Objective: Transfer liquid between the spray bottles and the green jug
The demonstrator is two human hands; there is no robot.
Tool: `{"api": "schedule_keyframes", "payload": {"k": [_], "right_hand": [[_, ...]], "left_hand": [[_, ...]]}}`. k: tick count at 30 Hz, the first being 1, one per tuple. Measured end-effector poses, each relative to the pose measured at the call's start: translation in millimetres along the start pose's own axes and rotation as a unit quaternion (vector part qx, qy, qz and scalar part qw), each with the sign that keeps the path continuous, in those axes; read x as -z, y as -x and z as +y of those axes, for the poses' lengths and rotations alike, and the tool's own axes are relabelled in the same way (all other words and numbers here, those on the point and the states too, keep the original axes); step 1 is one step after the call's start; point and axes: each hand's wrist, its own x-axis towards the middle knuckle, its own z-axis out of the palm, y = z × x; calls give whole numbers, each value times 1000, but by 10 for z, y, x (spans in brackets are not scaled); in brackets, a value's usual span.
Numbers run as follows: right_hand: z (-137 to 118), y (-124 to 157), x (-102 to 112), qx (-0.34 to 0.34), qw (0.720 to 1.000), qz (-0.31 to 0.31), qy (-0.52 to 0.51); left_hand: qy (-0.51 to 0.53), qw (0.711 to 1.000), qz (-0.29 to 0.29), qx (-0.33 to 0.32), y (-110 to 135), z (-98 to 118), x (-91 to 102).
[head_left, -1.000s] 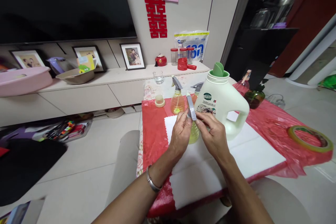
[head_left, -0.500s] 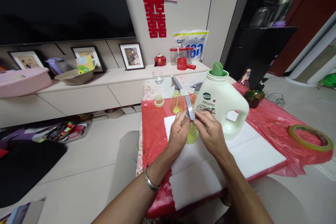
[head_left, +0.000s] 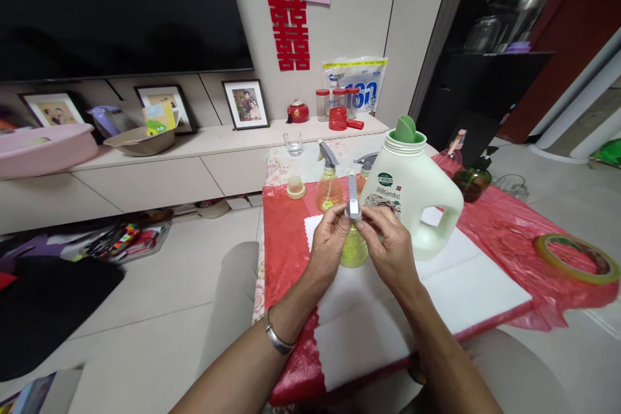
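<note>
Between my hands stands a small spray bottle (head_left: 354,250) with yellow-green liquid, upright on a white cloth (head_left: 361,330). My left hand (head_left: 330,239) and my right hand (head_left: 388,242) pinch the collar of its grey spray head (head_left: 354,197) from both sides, fingers closed. Just behind is another spray bottle (head_left: 329,189) with yellowish liquid and a grey trigger. A third spray bottle (head_left: 365,168), orange-tinted, is partly hidden. To the right of my hands stands a large pale green jug (head_left: 412,187) with a green spout in its open mouth.
A cream cap (head_left: 295,187) sits on the red plastic cover (head_left: 286,239), left of the bottles. A drinking glass (head_left: 293,143) stands at the table's back. On the right lie a tape roll (head_left: 577,257) and a dark pump bottle (head_left: 473,182). A cabinet (head_left: 194,142) runs along the wall.
The grey spray head has turned, its long part now pointing more straight away from me. Both hands keep their hold on the collar, and the view has shifted slightly.
</note>
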Motion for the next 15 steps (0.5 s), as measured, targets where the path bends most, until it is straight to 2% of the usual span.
{"api": "schedule_keyframes", "payload": {"k": [15], "right_hand": [[-28, 7, 57, -10, 1000, -26, -11]], "left_hand": [[-31, 999, -17, -25, 36, -9, 16]]}}
